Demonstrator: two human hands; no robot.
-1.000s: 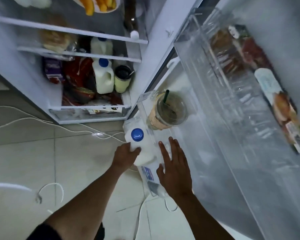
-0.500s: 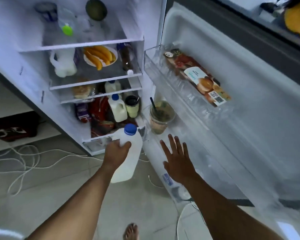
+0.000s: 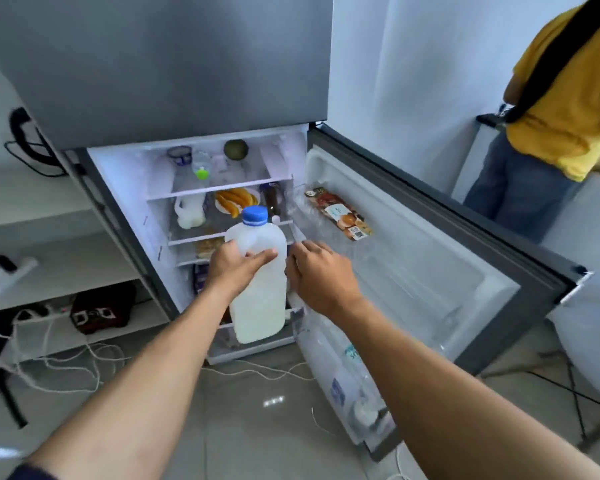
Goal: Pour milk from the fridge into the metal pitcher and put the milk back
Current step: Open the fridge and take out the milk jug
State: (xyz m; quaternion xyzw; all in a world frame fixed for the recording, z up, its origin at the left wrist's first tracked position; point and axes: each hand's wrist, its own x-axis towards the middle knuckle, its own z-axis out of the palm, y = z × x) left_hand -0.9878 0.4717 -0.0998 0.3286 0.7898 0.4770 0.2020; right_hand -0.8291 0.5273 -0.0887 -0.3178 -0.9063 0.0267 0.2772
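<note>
A white plastic milk jug (image 3: 261, 299) with a blue cap hangs upright in front of the open fridge (image 3: 201, 174). My left hand (image 3: 234, 268) grips it by the handle near the top. Just to the jug's right, my right hand (image 3: 321, 277) rests with its fingers curled against the inner edge of the open fridge door (image 3: 430, 271); it holds nothing. The metal pitcher is not in view.
Fridge shelves hold another milk jug (image 3: 189, 211), a plate of bananas (image 3: 234, 200) and bottles. A food packet (image 3: 340, 214) lies in the upper door rack. A person in a yellow shirt (image 3: 561, 98) stands at right. White cables (image 3: 66, 368) trail over the floor beside low shelves.
The milk jug has risen from the low door rack up to mid-fridge height in my left hand. My right hand moved up to the door's edge. The view lifted, showing the whole fridge.
</note>
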